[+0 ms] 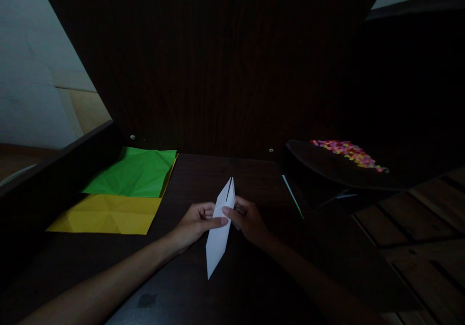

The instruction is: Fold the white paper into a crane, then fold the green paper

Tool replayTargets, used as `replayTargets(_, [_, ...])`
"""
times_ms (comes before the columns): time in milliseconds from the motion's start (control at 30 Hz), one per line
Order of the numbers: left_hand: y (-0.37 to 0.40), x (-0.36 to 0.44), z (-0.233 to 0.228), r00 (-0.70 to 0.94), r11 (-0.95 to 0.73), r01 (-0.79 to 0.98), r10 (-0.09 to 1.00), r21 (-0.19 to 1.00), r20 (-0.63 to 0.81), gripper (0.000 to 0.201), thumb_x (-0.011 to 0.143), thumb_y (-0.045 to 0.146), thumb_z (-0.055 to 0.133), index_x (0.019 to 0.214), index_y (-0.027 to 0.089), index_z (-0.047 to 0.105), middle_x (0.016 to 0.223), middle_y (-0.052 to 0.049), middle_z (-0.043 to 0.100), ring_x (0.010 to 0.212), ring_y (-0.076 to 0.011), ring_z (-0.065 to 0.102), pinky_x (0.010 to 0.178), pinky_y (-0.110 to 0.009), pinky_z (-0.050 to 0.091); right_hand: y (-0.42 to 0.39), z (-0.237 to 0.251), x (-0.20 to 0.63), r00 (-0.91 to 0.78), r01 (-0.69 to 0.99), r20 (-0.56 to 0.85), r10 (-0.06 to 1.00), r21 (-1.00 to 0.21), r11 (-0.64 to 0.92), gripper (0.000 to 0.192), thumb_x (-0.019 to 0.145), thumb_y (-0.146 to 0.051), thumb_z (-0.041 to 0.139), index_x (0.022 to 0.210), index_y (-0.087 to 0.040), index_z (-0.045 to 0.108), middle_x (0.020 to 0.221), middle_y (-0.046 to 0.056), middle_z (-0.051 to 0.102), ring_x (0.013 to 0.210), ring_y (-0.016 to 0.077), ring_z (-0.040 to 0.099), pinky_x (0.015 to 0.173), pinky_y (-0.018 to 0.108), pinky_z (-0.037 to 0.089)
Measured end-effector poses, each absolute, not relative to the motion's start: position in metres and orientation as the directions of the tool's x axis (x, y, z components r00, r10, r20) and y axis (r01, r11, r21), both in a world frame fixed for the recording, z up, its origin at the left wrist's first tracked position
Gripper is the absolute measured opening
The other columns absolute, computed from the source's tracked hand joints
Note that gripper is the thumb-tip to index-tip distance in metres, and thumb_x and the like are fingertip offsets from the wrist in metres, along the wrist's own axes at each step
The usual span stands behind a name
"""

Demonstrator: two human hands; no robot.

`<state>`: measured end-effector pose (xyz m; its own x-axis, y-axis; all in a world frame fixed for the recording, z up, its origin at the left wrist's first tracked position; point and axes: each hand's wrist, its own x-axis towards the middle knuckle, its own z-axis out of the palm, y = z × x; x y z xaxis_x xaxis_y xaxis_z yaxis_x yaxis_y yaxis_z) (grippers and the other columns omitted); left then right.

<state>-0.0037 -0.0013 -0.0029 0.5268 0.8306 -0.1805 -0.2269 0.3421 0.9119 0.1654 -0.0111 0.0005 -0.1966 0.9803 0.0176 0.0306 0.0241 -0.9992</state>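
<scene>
A white sheet of folded paper [217,244], long and narrow with pointed ends, is held up over the dark tabletop. Its upper end splits into two points with a dark slit between them. My left hand [198,220] grips the paper from the left, thumb laid across its front and fingers curled behind. From the right, my right hand [249,220] pinches it a little higher, its thumb also on the front face. The fingertips behind the paper are hidden.
Creased green paper [132,172] overlaps yellow paper [109,213] at the left. A thin white and green strip [292,196] lies on the right. Beyond it, a dark surface [308,158] carries a string of colourful small pieces [348,153]. A dark panel [218,73] rises behind.
</scene>
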Motion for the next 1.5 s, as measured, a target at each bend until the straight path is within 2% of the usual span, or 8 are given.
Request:
replayTargets(200, [-0.002, -0.004, 0.0, 0.528, 0.328, -0.221, 0.832, 0.919, -0.17, 0.028, 0.073, 0.037, 0.08, 0.086, 0.013, 0.075, 0.075, -0.005, 0.073, 0.062, -0.0143, 0.062, 0.056, -0.022, 0.043, -0.011, -0.001, 0.168, -0.221, 0.015, 0.037, 0.975, -0.999, 0.041, 0.03, 0.08, -0.047, 0.062, 0.076, -0.018, 0.055, 0.056, -0.005, 0.047, 0.045, 0.0076, 0.036, 0.042, 0.021, 0.028])
replayTargets(467, [-0.003, -0.004, 0.001, 0.518, 0.266, -0.129, 0.84, 0.955, -0.164, 0.031, 0.065, 0.039, 0.084, 0.07, 0.013, 0.067, 0.061, 0.001, 0.062, 0.051, -0.0091, 0.051, 0.047, -0.019, 0.035, -0.009, 0.001, 0.167, -0.139, 0.035, -0.003, 0.99, -0.999, 0.002, 0.035, 0.077, -0.052, 0.064, 0.073, -0.018, 0.059, 0.055, -0.004, 0.048, 0.047, 0.0095, 0.039, 0.042, 0.022, 0.029])
replayTargets(667, [-0.005, -0.002, 0.005, 0.495, 0.227, -0.124, 0.858, 0.966, -0.138, 0.032, 0.065, 0.038, 0.084, 0.065, 0.015, 0.062, 0.055, 0.005, 0.054, 0.047, -0.007, 0.044, 0.044, -0.018, 0.03, -0.008, 0.001, 0.167, -0.127, -0.034, -0.05, 0.991, -0.998, -0.055, 0.032, 0.071, -0.049, 0.069, 0.076, -0.017, 0.063, 0.055, -0.003, 0.051, 0.045, 0.0091, 0.04, 0.04, 0.021, 0.028])
replayTargets(933, [-0.003, -0.003, 0.005, 0.487, 0.195, -0.11, 0.865, 0.975, -0.119, 0.031, 0.065, 0.038, 0.083, 0.066, 0.015, 0.062, 0.057, 0.004, 0.056, 0.048, -0.0076, 0.045, 0.046, -0.019, 0.031, -0.009, 0.005, 0.167, -0.158, -0.021, -0.033, 0.987, -0.999, -0.037, 0.032, 0.074, -0.048, 0.065, 0.072, -0.016, 0.061, 0.052, -0.004, 0.05, 0.041, 0.0064, 0.034, 0.038, 0.02, 0.026])
replayTargets(1267, [-0.001, -0.003, 0.002, 0.444, 0.117, -0.095, 0.894, 0.989, -0.064, 0.03, 0.066, 0.035, 0.08, 0.062, 0.016, 0.058, 0.055, 0.005, 0.052, 0.049, -0.0074, 0.043, 0.047, -0.019, 0.029, -0.006, 0.009, 0.172, -0.148, 0.015, -0.021, 0.989, -1.0, -0.019, 0.031, 0.072, -0.045, 0.069, 0.079, -0.016, 0.063, 0.056, -0.004, 0.052, 0.043, 0.007, 0.037, 0.04, 0.021, 0.026])
replayTargets(1500, [0.002, -0.004, -0.001, 0.432, 0.124, -0.051, 0.898, 0.991, -0.09, 0.028, 0.066, 0.037, 0.078, 0.067, 0.015, 0.061, 0.057, 0.006, 0.054, 0.05, -0.0075, 0.044, 0.047, -0.018, 0.031, -0.007, 0.011, 0.173, -0.167, 0.054, 0.006, 0.986, -0.998, 0.016, 0.035, 0.075, -0.051, 0.067, 0.077, -0.016, 0.062, 0.056, -0.004, 0.052, 0.044, 0.0074, 0.038, 0.041, 0.021, 0.027])
